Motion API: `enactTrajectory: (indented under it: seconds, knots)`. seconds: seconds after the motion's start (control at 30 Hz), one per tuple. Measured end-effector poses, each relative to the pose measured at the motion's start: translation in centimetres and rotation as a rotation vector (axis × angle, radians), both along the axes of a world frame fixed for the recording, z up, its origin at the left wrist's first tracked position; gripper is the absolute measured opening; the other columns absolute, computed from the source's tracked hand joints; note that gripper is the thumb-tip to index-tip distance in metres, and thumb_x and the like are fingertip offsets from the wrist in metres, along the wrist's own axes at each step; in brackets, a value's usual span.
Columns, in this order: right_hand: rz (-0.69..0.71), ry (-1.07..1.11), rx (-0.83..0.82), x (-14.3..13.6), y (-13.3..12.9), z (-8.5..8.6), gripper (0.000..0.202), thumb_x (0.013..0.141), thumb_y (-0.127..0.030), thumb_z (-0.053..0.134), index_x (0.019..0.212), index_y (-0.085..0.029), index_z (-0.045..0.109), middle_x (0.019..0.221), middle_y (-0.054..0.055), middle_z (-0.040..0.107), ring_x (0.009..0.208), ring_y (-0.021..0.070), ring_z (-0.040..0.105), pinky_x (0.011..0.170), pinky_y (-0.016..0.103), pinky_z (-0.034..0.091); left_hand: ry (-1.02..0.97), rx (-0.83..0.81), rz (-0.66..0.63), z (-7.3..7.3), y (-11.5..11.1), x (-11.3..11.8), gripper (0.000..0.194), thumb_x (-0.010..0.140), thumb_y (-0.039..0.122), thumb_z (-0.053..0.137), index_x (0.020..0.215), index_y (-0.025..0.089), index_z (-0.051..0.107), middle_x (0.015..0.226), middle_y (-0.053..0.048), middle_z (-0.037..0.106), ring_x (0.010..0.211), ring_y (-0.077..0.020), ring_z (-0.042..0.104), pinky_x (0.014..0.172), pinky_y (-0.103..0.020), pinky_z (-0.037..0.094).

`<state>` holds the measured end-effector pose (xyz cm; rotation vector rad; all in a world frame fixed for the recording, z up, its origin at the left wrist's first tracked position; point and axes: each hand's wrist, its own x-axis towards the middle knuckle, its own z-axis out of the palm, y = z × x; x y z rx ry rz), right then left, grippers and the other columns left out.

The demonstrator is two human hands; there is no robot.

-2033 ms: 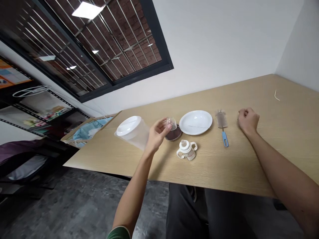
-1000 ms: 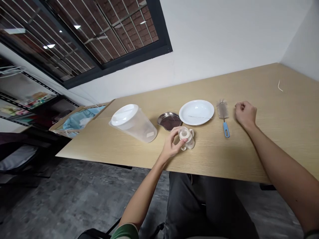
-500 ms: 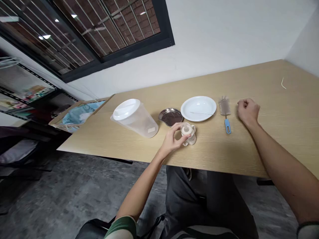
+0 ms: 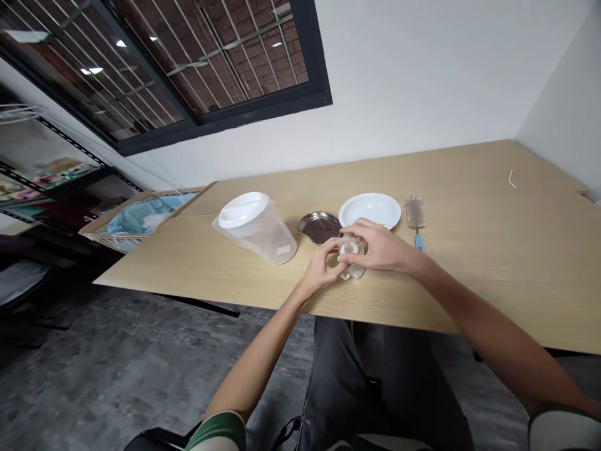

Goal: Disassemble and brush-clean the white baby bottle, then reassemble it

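Observation:
A small clear bottle (image 4: 355,272) with a pale top stands upright near the table's front edge. My left hand (image 4: 322,268) grips it from the left, thumb and fingers around its upper part. From the right, my right hand (image 4: 381,245) has its thumb and fingers closed around the same top. Just behind them lie a shiny metal kidney-shaped dish (image 4: 319,227) and a white plate (image 4: 370,210) with a thin item on its rim. To the left is a translucent pitcher (image 4: 263,232) with a white lid.
A bristle brush (image 4: 415,214) with a blue handle lies right of the plate. A small pale strip (image 4: 511,179) is at the far right of the table (image 4: 488,250). A basket (image 4: 110,230) with blue cloth stands beyond the left end.
My right hand has moved left from beyond the brush onto the bottle's top. My left hand stays on the bottle. The view has shifted slightly.

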<state>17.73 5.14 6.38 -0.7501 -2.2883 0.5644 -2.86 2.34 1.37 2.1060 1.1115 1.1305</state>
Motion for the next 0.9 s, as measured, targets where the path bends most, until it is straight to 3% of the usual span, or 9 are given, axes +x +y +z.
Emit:
enactTrajectory:
  seconds: [0.13, 0.4, 0.5, 0.57, 0.7, 0.8, 0.9]
  knots:
    - [-0.041, -0.089, -0.009, -1.1, 0.3, -0.2, 0.024, 0.085, -0.035, 0.070, 0.100, -0.017, 0.066, 0.097, 0.006, 0.063, 0.091, 0.0195, 0.058, 0.081, 0.032, 0.044, -0.002, -0.003, 0.004, -0.2, 0.1, 0.0, 0.032, 0.085, 0.031, 0.068, 0.115, 0.018, 0.063, 0.110, -0.007, 0.067, 0.101, -0.0188, 0.065, 0.094, -0.035, 0.053]
    - [-0.136, -0.046, -0.055, -1.5, -0.3, -0.9, 0.026, 0.081, -0.033, 0.072, 0.101, -0.018, 0.064, 0.098, 0.004, 0.062, 0.085, 0.0171, 0.058, 0.078, 0.030, 0.043, -0.041, 0.000, 0.004, -0.1, -0.1, 0.3, 0.029, 0.084, 0.029, 0.068, 0.110, 0.017, 0.064, 0.110, -0.008, 0.068, 0.102, -0.0190, 0.065, 0.095, -0.036, 0.053]
    - [-0.224, -0.029, -0.014, -2.1, -0.8, -1.7, 0.023, 0.081, -0.032, 0.069, 0.099, -0.019, 0.062, 0.099, 0.004, 0.062, 0.088, 0.0182, 0.059, 0.078, 0.031, 0.045, -0.013, 0.006, -0.027, 0.1, 0.3, -0.1, 0.030, 0.084, 0.026, 0.066, 0.113, 0.017, 0.064, 0.114, -0.009, 0.069, 0.105, -0.0201, 0.065, 0.097, -0.037, 0.053]
    - [-0.360, -0.047, 0.048, -2.8, -1.2, -2.3, 0.022, 0.082, -0.033, 0.067, 0.098, -0.019, 0.061, 0.101, 0.006, 0.062, 0.090, 0.0207, 0.060, 0.078, 0.032, 0.045, 0.050, 0.014, -0.060, 0.3, 0.7, -0.4, 0.032, 0.085, 0.024, 0.064, 0.117, 0.018, 0.065, 0.122, -0.010, 0.068, 0.114, -0.0225, 0.063, 0.105, -0.042, 0.050]
    - [-0.655, -0.073, 0.165, -4.4, -2.2, -3.4, 0.030, 0.088, -0.043, 0.063, 0.101, -0.017, 0.059, 0.101, 0.012, 0.064, 0.090, 0.0262, 0.061, 0.077, 0.036, 0.045, 0.089, -0.008, -0.085, 0.6, 1.1, -1.0, 0.044, 0.086, 0.024, 0.062, 0.129, 0.019, 0.061, 0.138, -0.012, 0.060, 0.130, -0.0247, 0.056, 0.114, -0.046, 0.045]
    - [-0.662, -0.045, 0.249, -4.6, -2.8, -4.1, 0.042, 0.089, -0.052, 0.060, 0.110, -0.015, 0.058, 0.102, 0.015, 0.065, 0.095, 0.0289, 0.060, 0.082, 0.039, 0.046, 0.052, -0.074, -0.065, 0.3, 0.7, -1.3, 0.059, 0.084, 0.028, 0.066, 0.140, 0.018, 0.052, 0.144, -0.014, 0.056, 0.132, -0.0256, 0.056, 0.111, -0.045, 0.048]
    - [-0.603, 0.025, 0.317, -3.1, -2.9, -4.1, 0.051, 0.092, -0.053, 0.055, 0.121, -0.012, 0.055, 0.107, 0.016, 0.065, 0.100, 0.0300, 0.058, 0.087, 0.042, 0.045, 0.041, -0.156, -0.030, -0.3, 0.2, -1.8, 0.076, 0.079, 0.036, 0.075, 0.147, 0.020, 0.042, 0.147, -0.015, 0.052, 0.130, -0.0277, 0.057, 0.111, -0.048, 0.049]
